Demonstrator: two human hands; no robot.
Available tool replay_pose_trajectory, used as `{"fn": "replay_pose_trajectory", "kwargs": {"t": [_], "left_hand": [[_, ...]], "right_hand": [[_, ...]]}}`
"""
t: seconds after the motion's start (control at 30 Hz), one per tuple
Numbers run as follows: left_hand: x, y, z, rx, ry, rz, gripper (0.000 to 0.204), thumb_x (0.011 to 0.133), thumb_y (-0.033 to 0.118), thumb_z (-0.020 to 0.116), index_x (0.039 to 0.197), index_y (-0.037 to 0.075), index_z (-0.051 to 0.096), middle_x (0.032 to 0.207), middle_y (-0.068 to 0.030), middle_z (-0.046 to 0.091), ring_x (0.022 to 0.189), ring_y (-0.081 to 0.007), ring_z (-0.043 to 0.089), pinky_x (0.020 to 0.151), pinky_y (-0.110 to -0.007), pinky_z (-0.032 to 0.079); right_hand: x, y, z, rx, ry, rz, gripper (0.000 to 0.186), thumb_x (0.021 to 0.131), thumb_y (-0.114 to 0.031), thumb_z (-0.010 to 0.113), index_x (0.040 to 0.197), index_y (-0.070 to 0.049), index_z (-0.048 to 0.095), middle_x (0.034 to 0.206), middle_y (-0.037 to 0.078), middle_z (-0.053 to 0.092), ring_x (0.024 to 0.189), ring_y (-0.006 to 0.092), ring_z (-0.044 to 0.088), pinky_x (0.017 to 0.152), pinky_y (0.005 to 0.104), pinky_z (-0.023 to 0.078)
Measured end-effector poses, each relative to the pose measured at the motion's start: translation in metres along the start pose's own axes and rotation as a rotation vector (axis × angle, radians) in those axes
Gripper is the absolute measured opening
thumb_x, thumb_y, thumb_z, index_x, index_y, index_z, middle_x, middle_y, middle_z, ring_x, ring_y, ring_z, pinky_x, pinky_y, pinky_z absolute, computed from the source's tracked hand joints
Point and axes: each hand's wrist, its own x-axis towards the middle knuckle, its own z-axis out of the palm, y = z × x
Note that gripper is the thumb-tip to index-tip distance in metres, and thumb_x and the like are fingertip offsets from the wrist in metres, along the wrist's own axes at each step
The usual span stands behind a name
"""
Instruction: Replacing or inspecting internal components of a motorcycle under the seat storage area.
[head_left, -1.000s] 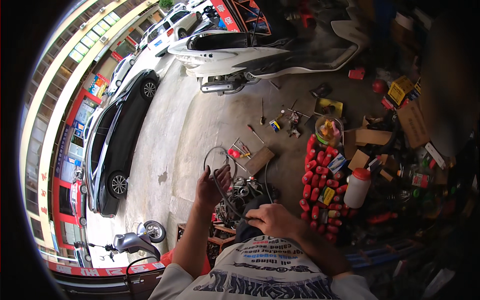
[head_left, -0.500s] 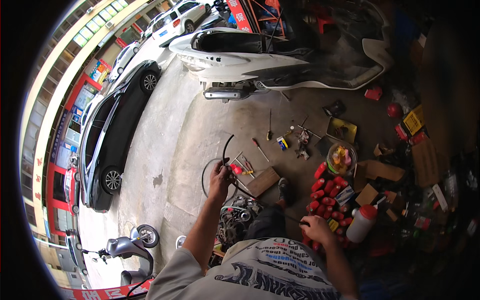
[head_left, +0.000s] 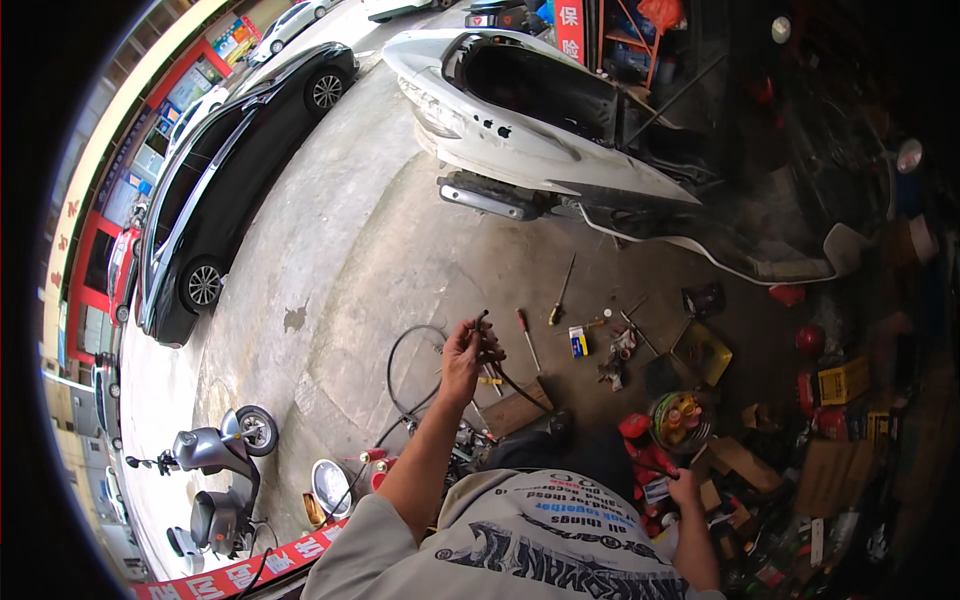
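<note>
A black rubber hose (head_left: 522, 392) runs in a curve from my left hand (head_left: 470, 352), toward my right side. My left hand is closed around it near one end, and a short stub pokes up above the fingers. Down at the right, my right hand (head_left: 684, 489) is closed on a dark, thin length that looks like the same hose; its middle passes out of sight by my legs. Under my left forearm an engine (head_left: 462, 440) is partly hidden. Beyond the left hand lie a wooden block (head_left: 515, 408) and a red-handled screwdriver (head_left: 527, 340).
A looped hose (head_left: 389, 366) lies on the floor to the left. Ahead stands a white scooter (head_left: 540, 145). Red bottles (head_left: 635, 427), a basket (head_left: 657, 425) and cardboard (head_left: 745, 465) crowd the right. A yellow tray (head_left: 704, 352), a white bucket (head_left: 331, 484) and a parked scooter (head_left: 215, 470) are around.
The view has turned, shifting the scene. My left hand now grips nearer the hose's end, with less sticking out above it. My right hand has moved farther right and down.
</note>
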Motion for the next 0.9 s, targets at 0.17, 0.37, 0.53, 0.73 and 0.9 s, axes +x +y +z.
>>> {"fn": "replay_pose_trajectory", "kwargs": {"t": [0.17, 0.37, 0.53, 0.73, 0.9], "left_hand": [[0.062, 0.005, 0.0, -0.116, -0.012, 0.009, 0.013, 0.1, 0.017, 0.043, 0.103, 0.006, 0.05, 0.091, -0.006, 0.058, 0.083, -0.0201, 0.064, 0.076, -0.037, 0.056], [0.151, -0.006, 0.018, -0.114, 0.064, -0.031, 0.012, 0.1, 0.018, 0.044, 0.102, 0.008, 0.049, 0.09, -0.0061, 0.058, 0.083, -0.0207, 0.063, 0.078, -0.038, 0.054], [0.263, -0.038, 0.041, -0.037, 0.031, -0.091, 0.009, 0.098, 0.013, 0.044, 0.104, 0.008, 0.049, 0.083, -0.0022, 0.053, 0.067, -0.0122, 0.05, 0.063, -0.025, 0.043], [0.39, -0.024, 0.137, 0.308, 0.029, -0.155, 0.013, 0.092, 0.012, 0.054, 0.101, 0.002, 0.054, 0.076, 0.0027, 0.051, 0.068, -0.0068, 0.045, 0.064, -0.021, 0.039], [0.46, 0.004, 0.204, 0.506, -0.234, -0.092, 0.017, 0.091, 0.01, 0.055, 0.105, 0.002, 0.061, 0.091, -0.0075, 0.062, 0.081, -0.0188, 0.058, 0.074, -0.029, 0.046]], "right_hand": [[0.06, -0.02, -0.035, 0.027, 0.178, 0.045, 0.018, 0.075, -0.012, 0.069, 0.085, 0.001, 0.066, 0.084, 0.021, 0.066, 0.086, 0.0374, 0.064, 0.077, 0.0425, 0.049], [0.153, -0.122, -0.105, 0.065, 0.416, -0.181, 0.014, 0.078, -0.012, 0.064, 0.086, 0.0, 0.064, 0.084, 0.021, 0.065, 0.082, 0.0387, 0.062, 0.075, 0.0414, 0.048], [0.268, -0.257, -0.154, 0.084, 0.235, -0.41, 0.021, 0.079, -0.02, 0.065, 0.081, 0.001, 0.064, 0.073, 0.017, 0.064, 0.067, 0.0332, 0.061, 0.064, 0.0371, 0.047], [0.345, -0.452, -0.241, 0.243, -0.155, -0.53, 0.021, 0.083, -0.02, 0.065, 0.09, 0.0, 0.066, 0.082, 0.021, 0.064, 0.076, 0.0364, 0.064, 0.067, 0.0366, 0.049], [0.386, -0.55, -0.282, 0.224, -0.32, -0.623, 0.021, 0.084, -0.019, 0.065, 0.093, 0.0, 0.066, 0.083, 0.021, 0.064, 0.078, 0.0348, 0.065, 0.067, 0.0363, 0.049]]}}
